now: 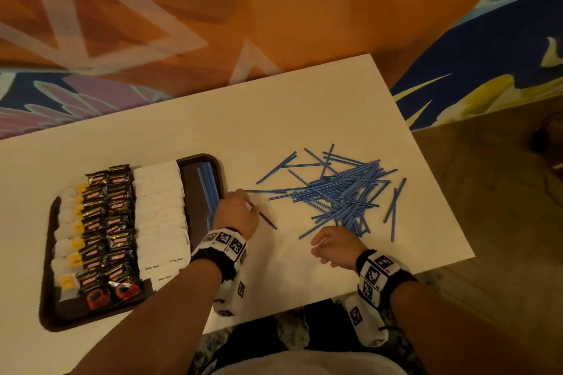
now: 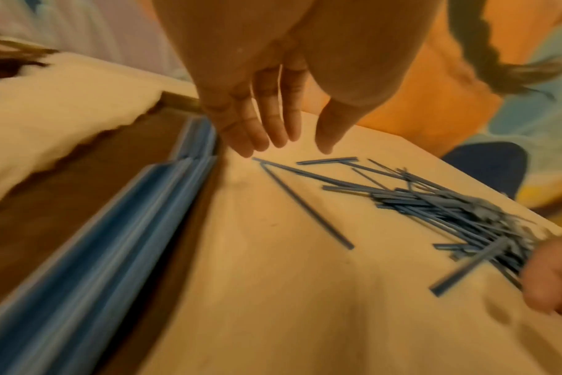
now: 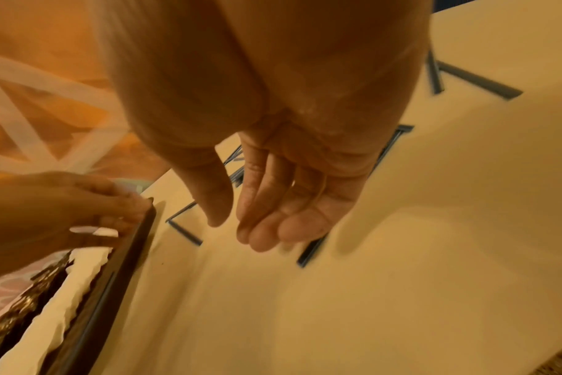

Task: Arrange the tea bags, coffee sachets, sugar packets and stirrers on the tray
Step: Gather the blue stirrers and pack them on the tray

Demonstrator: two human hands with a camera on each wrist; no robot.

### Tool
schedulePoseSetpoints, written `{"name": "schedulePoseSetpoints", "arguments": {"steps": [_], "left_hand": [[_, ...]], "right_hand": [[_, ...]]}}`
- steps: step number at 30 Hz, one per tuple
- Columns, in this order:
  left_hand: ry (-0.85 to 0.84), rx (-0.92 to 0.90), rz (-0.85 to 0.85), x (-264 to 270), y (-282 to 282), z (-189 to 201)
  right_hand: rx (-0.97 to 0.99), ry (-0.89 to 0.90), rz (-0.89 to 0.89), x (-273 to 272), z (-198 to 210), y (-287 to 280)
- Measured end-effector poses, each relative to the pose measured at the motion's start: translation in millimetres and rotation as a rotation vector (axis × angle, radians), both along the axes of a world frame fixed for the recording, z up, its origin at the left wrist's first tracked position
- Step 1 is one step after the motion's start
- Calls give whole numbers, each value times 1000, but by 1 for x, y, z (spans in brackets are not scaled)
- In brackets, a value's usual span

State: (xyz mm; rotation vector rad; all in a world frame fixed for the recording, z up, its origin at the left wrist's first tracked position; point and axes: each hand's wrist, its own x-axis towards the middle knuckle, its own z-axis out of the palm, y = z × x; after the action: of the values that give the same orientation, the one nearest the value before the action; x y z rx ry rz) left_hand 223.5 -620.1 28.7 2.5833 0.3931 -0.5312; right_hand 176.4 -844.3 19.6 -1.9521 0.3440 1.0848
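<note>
A dark tray (image 1: pixel 51 298) on the white table holds rows of tea bags (image 1: pixel 68 242), black coffee sachets (image 1: pixel 108 222) and white sugar packets (image 1: pixel 161 210). A few blue stirrers (image 1: pixel 208 189) lie along the tray's right side. A loose pile of blue stirrers (image 1: pixel 344 192) covers the table to the right. My left hand (image 1: pixel 240 210) hovers just right of the tray, fingers straight and empty (image 2: pixel 266 132), above a single stirrer (image 2: pixel 305 205). My right hand (image 1: pixel 332 242) is open and empty (image 3: pixel 273 223) at the pile's near edge.
The table's near edge (image 1: pixel 304 310) runs just behind my wrists and its right edge (image 1: pixel 435 186) lies past the pile. An orange, blue and pink patterned cloth (image 1: pixel 274 9) spreads beyond the table. Wooden floor (image 1: pixel 502 192) shows at right.
</note>
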Motion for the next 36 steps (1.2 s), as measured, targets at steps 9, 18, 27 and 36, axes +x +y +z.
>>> {"name": "schedulePoseSetpoints", "arguments": {"steps": [9, 18, 27, 36], "left_hand": [[35, 86, -632, 53, -168, -8], [90, 295, -633, 67, -224, -29], [55, 362, -701, 72, -201, -34], [-51, 273, -773, 74, -172, -19]], "right_hand": [[-29, -85, -132, 3, 7, -96], [-13, -74, -294, 6, -2, -150], [15, -73, -245, 27, -7, -136], [38, -42, -251, 38, -1, -127]]}}
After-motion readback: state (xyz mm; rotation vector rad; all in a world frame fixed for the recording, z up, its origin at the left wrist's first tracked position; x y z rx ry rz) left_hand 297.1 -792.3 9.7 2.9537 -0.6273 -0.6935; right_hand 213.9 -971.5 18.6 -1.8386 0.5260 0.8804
